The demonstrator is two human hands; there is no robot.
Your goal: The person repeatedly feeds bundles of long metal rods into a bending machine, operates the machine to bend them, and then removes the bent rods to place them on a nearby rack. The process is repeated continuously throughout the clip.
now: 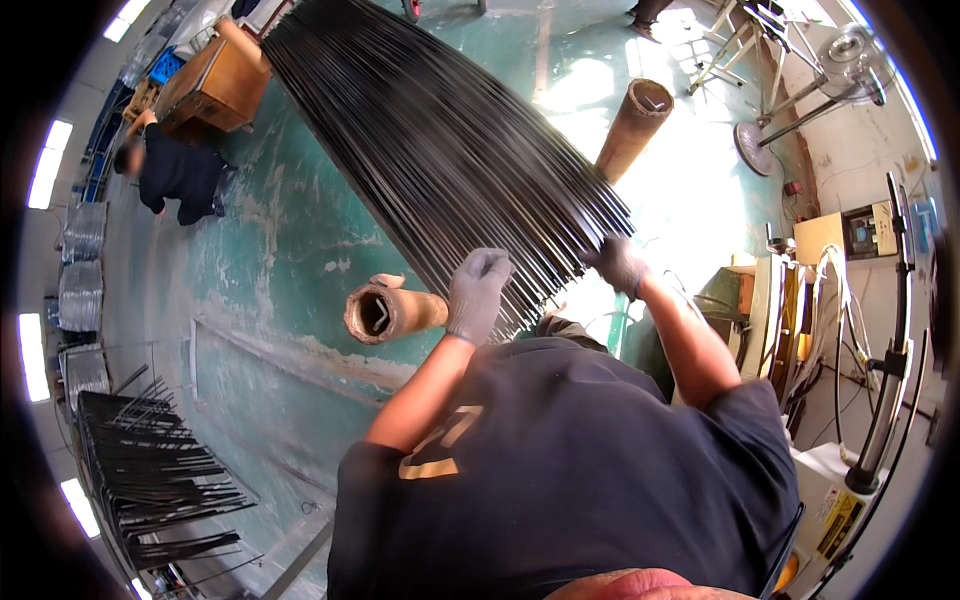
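A wide layer of long, thin black rods (440, 140) stretches away from me, with its near ends just in front of my body. My left hand (478, 293), in a grey glove, is over the near left part of the layer. Its fingers are bent together, and whatever is in them is hidden. At the near right corner, my right hand (618, 266), in a darker-looking grey glove, has its fingers curled at the rod ends. A thick brown tube (412, 312) shows beside the layer on the left, and another brown tube (632, 130) sticks out on its right.
Far left, a person in dark clothes (182, 178) bends near a brown box (215, 88). More black rods (150, 470) lie on a rack at lower left. A floor fan (845, 62) stands far right; a machine with hoses (770, 310) is close on my right.
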